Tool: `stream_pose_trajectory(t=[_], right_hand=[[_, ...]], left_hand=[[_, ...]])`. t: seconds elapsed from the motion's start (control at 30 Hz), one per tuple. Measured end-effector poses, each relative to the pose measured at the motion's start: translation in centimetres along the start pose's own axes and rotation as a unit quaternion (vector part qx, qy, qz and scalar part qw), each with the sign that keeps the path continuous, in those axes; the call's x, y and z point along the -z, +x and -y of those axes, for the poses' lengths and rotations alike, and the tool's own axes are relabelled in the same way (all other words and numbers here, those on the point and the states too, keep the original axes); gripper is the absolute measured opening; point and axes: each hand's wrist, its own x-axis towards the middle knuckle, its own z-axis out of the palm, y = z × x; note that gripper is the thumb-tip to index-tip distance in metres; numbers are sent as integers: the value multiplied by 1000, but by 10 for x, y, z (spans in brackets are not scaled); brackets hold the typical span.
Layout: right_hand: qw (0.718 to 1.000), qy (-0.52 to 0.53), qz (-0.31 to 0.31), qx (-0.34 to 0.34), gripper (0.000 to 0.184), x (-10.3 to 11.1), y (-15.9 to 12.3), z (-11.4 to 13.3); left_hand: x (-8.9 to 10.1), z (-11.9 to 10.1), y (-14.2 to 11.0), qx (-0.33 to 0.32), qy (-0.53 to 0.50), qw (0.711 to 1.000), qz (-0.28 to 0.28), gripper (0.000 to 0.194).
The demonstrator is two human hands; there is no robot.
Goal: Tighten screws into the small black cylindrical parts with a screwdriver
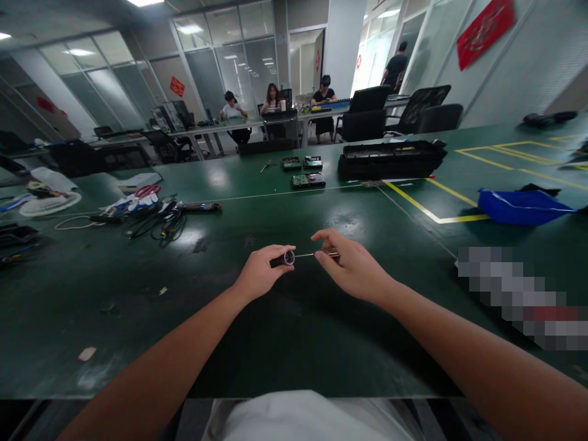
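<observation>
Above the green table [294, 331], my left hand [261, 271] is closed around a small dark cylindrical part [285, 258] with a round silvery end facing right. My right hand [351, 264] pinches a thin screwdriver [316, 253] by its handle; its slim metal shaft points left and its tip meets the cylinder's end. Both hands hover close together at the table's middle, a little above the surface.
A tangle of cables and tools [154, 211] lies at the left. Circuit boards [307, 171] and a long black case [390, 159] sit further back. A blue bag [521, 206] rests at the right beside yellow floor-tape lines. Several seated people work at far desks.
</observation>
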Motion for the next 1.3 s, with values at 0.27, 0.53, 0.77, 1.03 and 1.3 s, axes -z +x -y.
stream_pose_trajectory(t=[0.27, 0.53, 0.77, 1.03, 1.3], right_hand=[[999, -21, -7, -37, 32, -2, 4, -2], [1000, 18, -6, 9, 36, -4, 0, -7], [998, 41, -12, -49, 38, -3, 3, -5], [998, 48, -44, 14, 34, -5, 0, -5], [968, 220, -108, -61, 24, -14, 8, -14]], left_hand=[[0, -3, 1, -4, -4, 1000, -2, 42], [1, 1, 0, 2, 2, 1000, -3, 44], [1, -3, 0, 6, 6, 1000, 4, 44], [1, -4, 1, 9, 15, 1000, -1, 45], [0, -3, 0, -7, 27, 1000, 12, 45]])
